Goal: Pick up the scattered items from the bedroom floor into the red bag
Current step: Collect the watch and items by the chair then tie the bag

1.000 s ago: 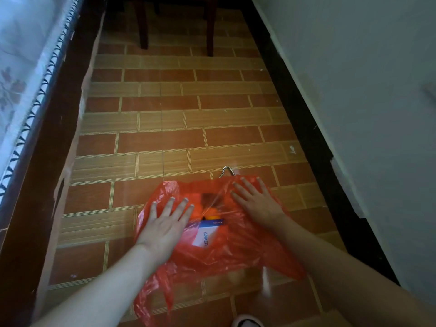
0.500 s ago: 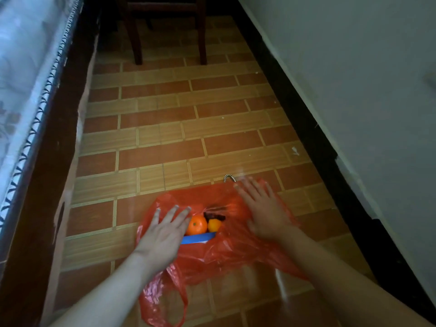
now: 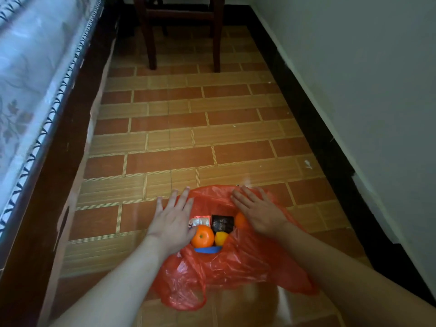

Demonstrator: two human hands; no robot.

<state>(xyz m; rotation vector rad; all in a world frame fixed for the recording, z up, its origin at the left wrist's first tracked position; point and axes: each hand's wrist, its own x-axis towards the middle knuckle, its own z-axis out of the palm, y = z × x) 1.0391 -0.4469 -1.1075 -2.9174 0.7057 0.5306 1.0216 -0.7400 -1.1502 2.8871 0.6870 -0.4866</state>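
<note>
- red bag (image 3: 226, 270) lies on tiled floor (image 3: 188, 128), frame 6 o'clock, mouth spread wide
- inside: orange (image 3: 202, 236), smaller yellow-orange fruit (image 3: 221, 238), black sachet (image 3: 221, 223), silver packet (image 3: 200, 220), blue edge (image 3: 207, 249); another orange (image 3: 240, 220) at 3 o'clock of sachet
- left hand (image 3: 173, 220) flat, fingers straight, pressing bag's 9 o'clock rim
- right hand (image 3: 257, 211) flat, released, on 2 o'clock rim
- bed (image 3: 28, 74) at 9 o'clock, chair legs (image 3: 151, 43) at 12, wall (image 3: 365, 79) at 3
</note>
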